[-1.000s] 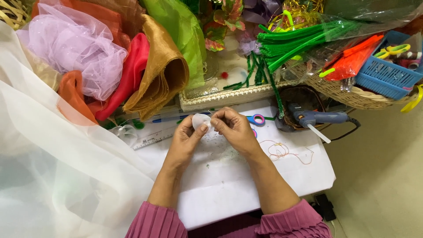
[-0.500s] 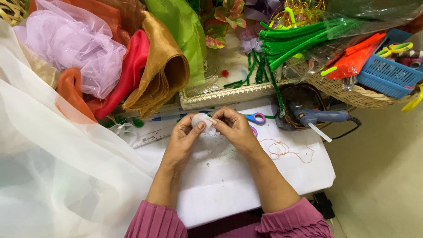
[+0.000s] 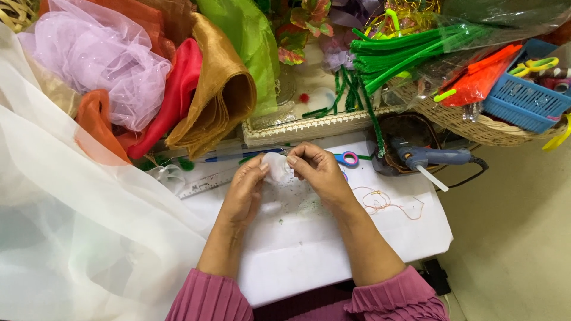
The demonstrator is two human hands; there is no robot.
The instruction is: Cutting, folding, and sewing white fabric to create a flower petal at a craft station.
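- Holding a small piece of white fabric [image 3: 277, 167] between both hands, we keep it raised just above the far edge of the white sheet [image 3: 333, 249] that covers the desk.
- Our left hand [image 3: 247, 190] comes at the fabric from the left, thumb and fingertips pinched shut on its left side.
- Our right hand [image 3: 318, 172] comes from the right, thumb and forefinger closed on the fabric's right edge, so the piece sits squarely between the two grips with neither hand nearer than the other.
- We cannot make out a clear long axis in the piece; it looks bunched and roundish, and part of it is hidden behind our fingers.
- Beyond our hands, along the far edge of the sheet, lie a clear ruler [image 3: 205, 183], a blue pen [image 3: 241, 156] and a pair of scissors [image 3: 347, 159] with pink and blue handles, the scissors just past the right hand.
- A blue glue gun [image 3: 425, 158] rests near the far right corner, and a tangle of thin thread [image 3: 380, 202] lies on the sheet to the right of our right wrist.
- A lace-trimmed tray [image 3: 309, 126] stands beyond the pen.
- Rolls of coloured cloth [image 3: 178, 89] pile up at the far left, green stems [image 3: 404, 50] at the far right, and sheer white netting [image 3: 77, 238] spills over the left edge.
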